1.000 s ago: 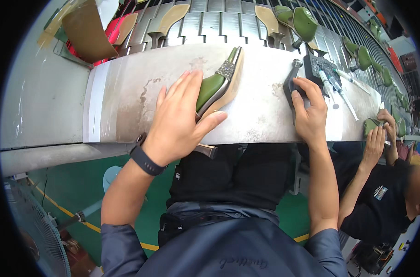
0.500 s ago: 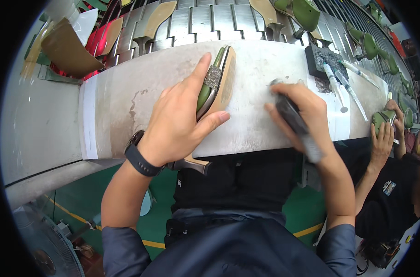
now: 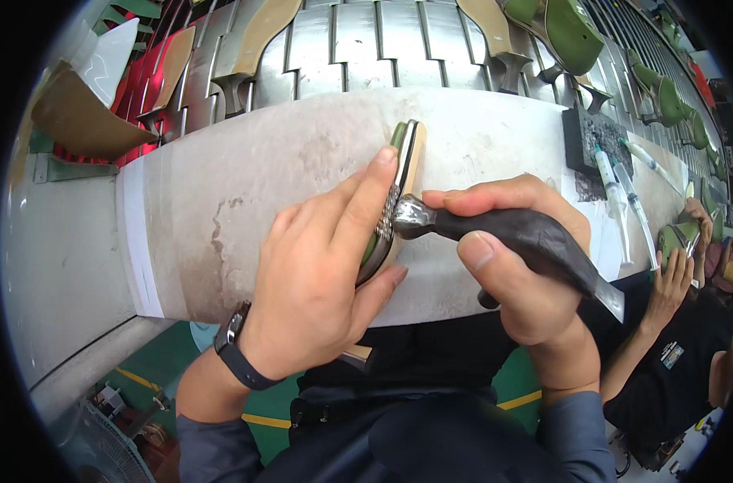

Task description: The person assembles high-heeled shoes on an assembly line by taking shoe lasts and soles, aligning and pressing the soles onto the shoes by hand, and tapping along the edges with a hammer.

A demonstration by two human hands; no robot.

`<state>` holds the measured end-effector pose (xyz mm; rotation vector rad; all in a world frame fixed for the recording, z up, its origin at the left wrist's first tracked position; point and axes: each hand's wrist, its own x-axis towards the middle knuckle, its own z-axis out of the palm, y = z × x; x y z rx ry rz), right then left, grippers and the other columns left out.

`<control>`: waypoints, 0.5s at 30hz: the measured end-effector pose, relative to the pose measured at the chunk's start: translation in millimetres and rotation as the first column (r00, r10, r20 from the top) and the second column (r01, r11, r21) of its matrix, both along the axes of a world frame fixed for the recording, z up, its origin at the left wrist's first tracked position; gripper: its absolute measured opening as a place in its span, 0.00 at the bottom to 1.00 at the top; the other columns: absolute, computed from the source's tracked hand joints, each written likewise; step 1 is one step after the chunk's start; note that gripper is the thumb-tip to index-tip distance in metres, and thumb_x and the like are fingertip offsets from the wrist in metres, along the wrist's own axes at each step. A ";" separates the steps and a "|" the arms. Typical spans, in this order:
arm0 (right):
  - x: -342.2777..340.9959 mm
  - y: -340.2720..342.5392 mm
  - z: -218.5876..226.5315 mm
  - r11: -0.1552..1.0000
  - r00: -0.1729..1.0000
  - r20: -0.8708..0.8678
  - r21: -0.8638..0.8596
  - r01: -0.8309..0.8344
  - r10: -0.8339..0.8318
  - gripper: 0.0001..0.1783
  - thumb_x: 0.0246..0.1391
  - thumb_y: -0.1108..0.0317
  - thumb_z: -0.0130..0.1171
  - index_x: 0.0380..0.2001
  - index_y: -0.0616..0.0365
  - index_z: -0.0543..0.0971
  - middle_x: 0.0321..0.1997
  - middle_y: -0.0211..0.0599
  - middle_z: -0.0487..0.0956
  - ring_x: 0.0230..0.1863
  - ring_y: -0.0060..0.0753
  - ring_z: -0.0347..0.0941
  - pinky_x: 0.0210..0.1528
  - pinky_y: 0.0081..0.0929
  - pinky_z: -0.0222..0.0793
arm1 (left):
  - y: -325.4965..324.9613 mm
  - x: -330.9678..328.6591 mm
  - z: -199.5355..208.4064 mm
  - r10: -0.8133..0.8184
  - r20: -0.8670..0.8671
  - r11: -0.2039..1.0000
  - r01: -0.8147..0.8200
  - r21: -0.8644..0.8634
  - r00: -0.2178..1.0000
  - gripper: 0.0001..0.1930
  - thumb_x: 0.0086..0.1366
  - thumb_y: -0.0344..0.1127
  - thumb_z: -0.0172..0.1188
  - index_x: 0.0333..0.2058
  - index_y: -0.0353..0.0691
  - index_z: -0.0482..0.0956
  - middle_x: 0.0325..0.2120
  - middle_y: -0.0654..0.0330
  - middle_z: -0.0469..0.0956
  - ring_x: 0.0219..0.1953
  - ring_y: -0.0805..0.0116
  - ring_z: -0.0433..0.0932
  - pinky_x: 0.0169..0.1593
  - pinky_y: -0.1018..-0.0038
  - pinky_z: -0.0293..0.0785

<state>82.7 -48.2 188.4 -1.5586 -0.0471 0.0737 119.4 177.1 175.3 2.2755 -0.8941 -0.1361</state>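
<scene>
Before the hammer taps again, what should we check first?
1. Left hand holds the shoe down on the bench: ok.
2. Right hand grips the hammer firmly: ok.
3. Hammer head sits by the shoe's edge: ok.
4. Left fingers away from the hammer head: not ok, the index finger lies right beside it.
5. Syringes out of the swing's way: ok, they lie off to the right.
6. Shoe sole flat on the bench: cannot tell, the hand hides it.
</scene>
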 end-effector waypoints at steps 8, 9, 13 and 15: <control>40.2 -3.6 9.4 0.990 0.999 0.025 -0.137 0.025 -0.022 0.15 0.60 0.69 0.62 0.47 0.70 0.80 0.46 0.51 0.87 0.49 0.36 0.84 0.56 0.31 0.77 | 2.1 4.0 1.6 -0.014 -0.015 1.000 0.015 0.008 1.000 0.53 0.53 0.26 0.73 0.74 0.29 0.53 0.56 0.43 0.76 0.53 0.43 0.77 0.58 0.56 0.70; 49.4 -4.4 1.5 0.992 0.997 0.044 -0.112 0.065 -0.060 0.15 0.63 0.68 0.62 0.47 0.68 0.80 0.47 0.50 0.86 0.49 0.36 0.84 0.56 0.32 0.79 | 3.5 3.9 1.1 -0.018 -0.006 1.000 0.018 0.012 1.000 0.53 0.53 0.27 0.73 0.74 0.29 0.52 0.55 0.43 0.76 0.52 0.43 0.77 0.58 0.56 0.70; 69.3 -7.4 0.2 0.986 0.986 -0.076 0.069 0.152 -0.146 0.10 0.60 0.73 0.67 0.43 0.67 0.84 0.39 0.37 0.87 0.41 0.23 0.82 0.48 0.23 0.78 | 5.9 0.0 -3.5 -0.005 0.003 1.000 0.005 0.002 1.000 0.53 0.55 0.29 0.72 0.75 0.28 0.50 0.52 0.42 0.76 0.50 0.42 0.77 0.56 0.57 0.70; 55.3 -4.9 -2.0 0.998 0.998 0.003 0.031 0.055 -0.055 0.10 0.59 0.74 0.67 0.43 0.67 0.84 0.40 0.37 0.87 0.41 0.23 0.82 0.48 0.23 0.77 | 8.0 -2.3 -3.3 0.021 -0.012 1.000 -0.021 0.008 1.000 0.53 0.55 0.29 0.72 0.75 0.28 0.49 0.53 0.42 0.76 0.50 0.42 0.77 0.56 0.56 0.70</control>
